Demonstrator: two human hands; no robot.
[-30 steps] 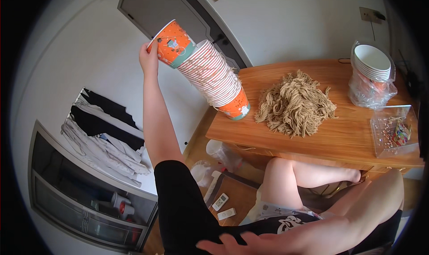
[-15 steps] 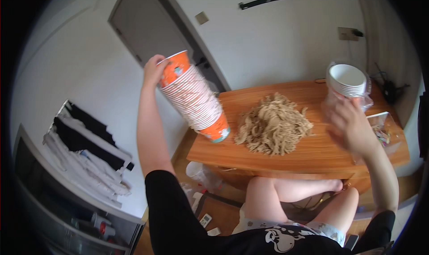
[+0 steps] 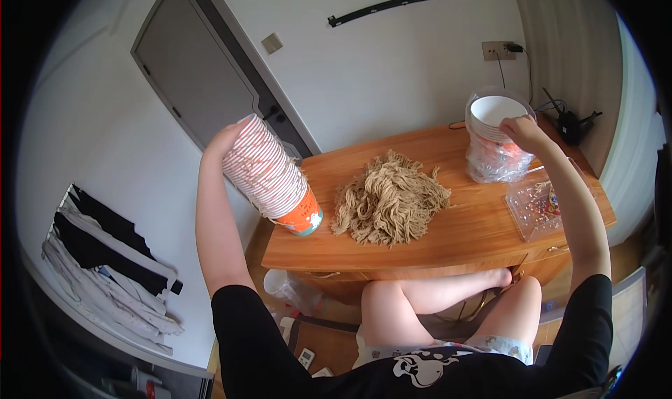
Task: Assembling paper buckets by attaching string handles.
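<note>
A tall nested stack of paper cups (image 3: 269, 171) leans on the table's left end, many pale rims showing and an orange cup at its base. Beige strands poke out between the rims. My left hand (image 3: 224, 141) is closed at the stack's upper end, its fingertips partly hidden. At the back right, my right hand (image 3: 523, 131) pinches the rim of the top cup in another stack of paper cups (image 3: 498, 110), white inside, standing in a clear plastic bag (image 3: 490, 164). Between the stacks lies a heap of beige cords (image 3: 392, 199).
On the wooden table (image 3: 448, 238), a clear tray (image 3: 528, 213) of small colourful bits sits near my right forearm. A black router (image 3: 572, 126) stands behind it. A white bin (image 3: 278, 284) is below the table's left edge.
The orange cup at the upper end has sunk into the left stack with my left hand. My right hand has moved from in front of the bagged cups to their rim. The view has shifted.
</note>
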